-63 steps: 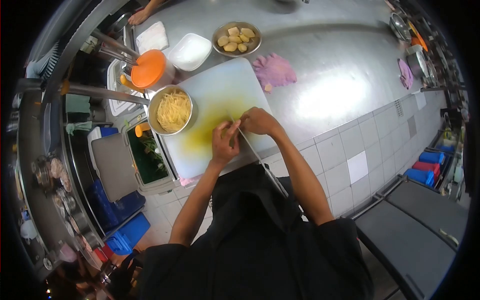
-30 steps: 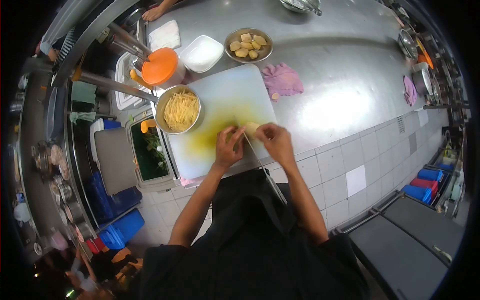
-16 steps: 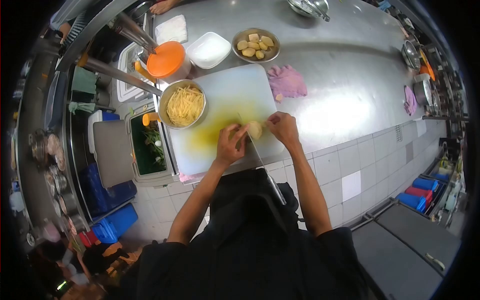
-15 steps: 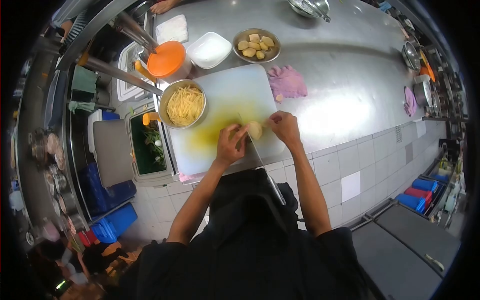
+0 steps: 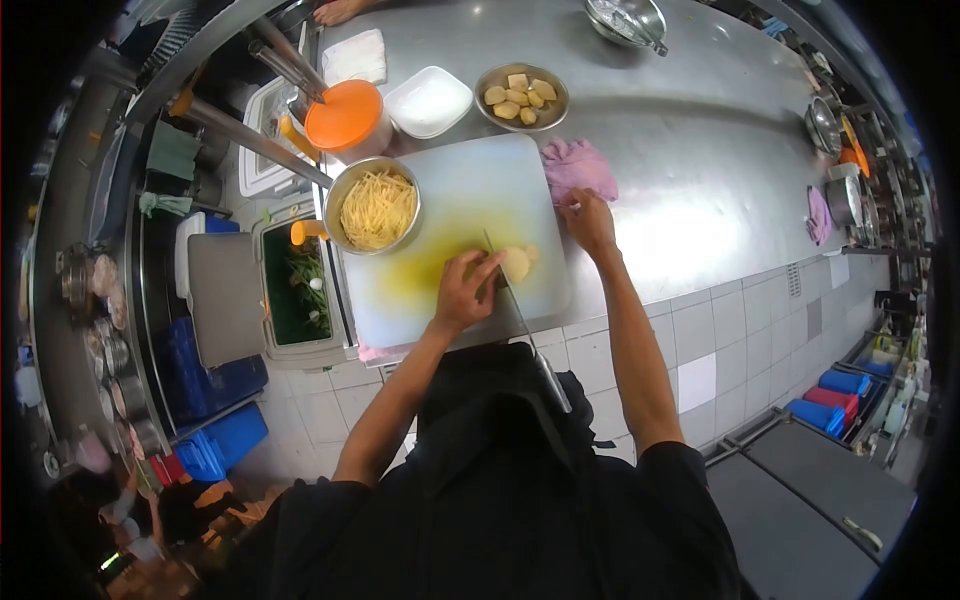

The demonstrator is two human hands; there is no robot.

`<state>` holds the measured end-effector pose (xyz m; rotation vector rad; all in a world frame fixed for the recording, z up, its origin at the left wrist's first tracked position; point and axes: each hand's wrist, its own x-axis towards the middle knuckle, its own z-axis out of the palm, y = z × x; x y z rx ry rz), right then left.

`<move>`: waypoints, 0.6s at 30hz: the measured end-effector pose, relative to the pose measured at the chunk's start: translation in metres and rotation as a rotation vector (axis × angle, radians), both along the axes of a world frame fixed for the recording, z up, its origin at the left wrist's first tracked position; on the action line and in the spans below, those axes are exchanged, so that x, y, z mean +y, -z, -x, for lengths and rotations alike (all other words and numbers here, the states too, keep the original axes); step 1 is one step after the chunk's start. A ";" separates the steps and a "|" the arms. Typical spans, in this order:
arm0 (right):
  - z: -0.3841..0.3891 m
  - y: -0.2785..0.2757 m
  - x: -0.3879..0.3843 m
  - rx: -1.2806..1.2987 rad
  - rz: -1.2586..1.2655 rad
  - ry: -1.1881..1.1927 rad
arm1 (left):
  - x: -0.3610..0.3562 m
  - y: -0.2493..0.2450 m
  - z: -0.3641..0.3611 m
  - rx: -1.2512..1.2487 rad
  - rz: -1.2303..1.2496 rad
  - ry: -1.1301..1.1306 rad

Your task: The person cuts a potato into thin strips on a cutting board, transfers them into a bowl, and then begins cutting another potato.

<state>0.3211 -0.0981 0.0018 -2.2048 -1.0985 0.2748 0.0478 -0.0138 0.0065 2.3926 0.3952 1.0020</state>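
My left hand [image 5: 468, 288] is over the white cutting board [image 5: 480, 170], its fingers bent and the fingertips pinched at the blade of a long knife [image 5: 513, 300]. The blade points away from me, and its handle sticks out past the board's near edge toward my apron. Right of the blade, cut pieces of peeled potato [image 5: 517, 264] lie on the board. At the board's right edge, close to a pink cloth [image 5: 580, 168], my right hand [image 5: 590, 220] has thumb and fingers pinched together; I cannot tell what is between them.
A steel bowl of potato strips [image 5: 376, 210] stands on the board's left corner. Behind are an orange-lidded tub [image 5: 347, 117], a white dish [image 5: 430, 102] and a bowl of peeled potatoes [image 5: 520, 98]. An open bin [image 5: 300, 275] sits left below the counter.
My right hand has moved away from the potato, up and right to the pink cloth, where a small piece lay earlier. My left hand and the knife have stayed nearly in place.
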 end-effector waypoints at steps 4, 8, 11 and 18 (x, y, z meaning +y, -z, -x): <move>0.035 -0.028 -0.013 0.208 -0.050 0.028 | 0.001 0.000 0.000 0.015 -0.012 -0.008; 0.071 -0.027 -0.024 0.403 -0.056 0.043 | 0.000 0.000 0.000 0.017 0.006 -0.003; 0.077 -0.031 -0.024 0.439 0.003 0.073 | 0.001 -0.001 -0.001 0.015 0.002 0.004; 0.078 -0.030 -0.024 0.406 0.003 0.074 | 0.001 0.000 0.000 0.011 -0.004 0.003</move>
